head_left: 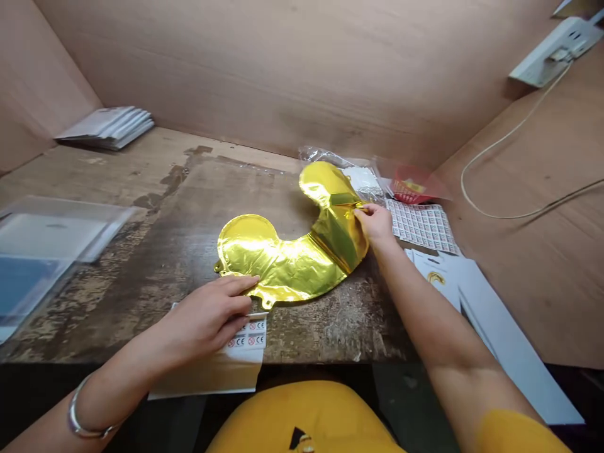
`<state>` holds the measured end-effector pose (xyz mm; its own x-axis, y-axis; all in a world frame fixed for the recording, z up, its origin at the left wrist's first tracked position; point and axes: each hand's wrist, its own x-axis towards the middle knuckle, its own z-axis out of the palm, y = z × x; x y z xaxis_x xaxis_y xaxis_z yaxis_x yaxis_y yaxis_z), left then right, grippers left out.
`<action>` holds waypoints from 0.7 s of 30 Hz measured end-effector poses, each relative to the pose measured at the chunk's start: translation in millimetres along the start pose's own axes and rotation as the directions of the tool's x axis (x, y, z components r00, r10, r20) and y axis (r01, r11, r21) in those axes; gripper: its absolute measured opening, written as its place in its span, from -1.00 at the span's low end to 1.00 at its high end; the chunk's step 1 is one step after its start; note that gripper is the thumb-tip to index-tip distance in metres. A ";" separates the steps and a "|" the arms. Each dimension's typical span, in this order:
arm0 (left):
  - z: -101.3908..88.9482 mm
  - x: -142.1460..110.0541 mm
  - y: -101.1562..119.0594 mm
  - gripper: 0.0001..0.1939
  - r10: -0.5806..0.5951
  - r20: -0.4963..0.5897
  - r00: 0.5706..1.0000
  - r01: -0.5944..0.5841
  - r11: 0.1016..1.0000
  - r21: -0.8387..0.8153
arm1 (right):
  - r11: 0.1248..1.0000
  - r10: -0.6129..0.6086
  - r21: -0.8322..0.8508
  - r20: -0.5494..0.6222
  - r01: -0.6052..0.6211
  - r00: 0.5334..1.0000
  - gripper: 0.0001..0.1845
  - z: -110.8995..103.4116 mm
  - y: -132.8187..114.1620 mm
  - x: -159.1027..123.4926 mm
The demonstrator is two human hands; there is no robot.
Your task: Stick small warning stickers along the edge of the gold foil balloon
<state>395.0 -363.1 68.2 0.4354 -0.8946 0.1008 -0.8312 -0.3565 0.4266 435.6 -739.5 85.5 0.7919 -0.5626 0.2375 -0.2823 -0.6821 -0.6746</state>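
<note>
A gold foil balloon [287,258] in a curved shape lies flat on the worn wooden table [155,207]. My right hand [375,225] pinches a small gold foil tab at the balloon's upper part between thumb and fingers. My left hand [212,308] lies over the balloon's lower edge, with its fingertips on the foil. Under that palm is a white label sheet [248,336] printed with small symbols, and part of it is hidden by the hand. I cannot tell whether the left hand grips the sheet.
Right of the balloon lie a sheet of small printed labels [421,225], white cards [436,277] and a clear plastic bag [340,167]. Clear plastic sleeves [51,245] lie at the left. White packets [106,128] are stacked at the back. Plywood panels surround the table, with a wall socket [552,53] and cable.
</note>
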 end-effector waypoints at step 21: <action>-13.5 -13.9 45.8 -0.81 -0.441 0.216 0.871 0.480 0.676 -0.559 | 0.929 -0.306 0.370 0.724 0.026 0.619 -0.89 0.2 -88.3 -211.6</action>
<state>355.5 -363.4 98.5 0.6712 -0.6805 -0.2941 -0.1598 -0.5202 0.8389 293.1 -560.1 94.7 0.9681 0.1986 -0.1527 -0.0411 -0.4754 -0.8788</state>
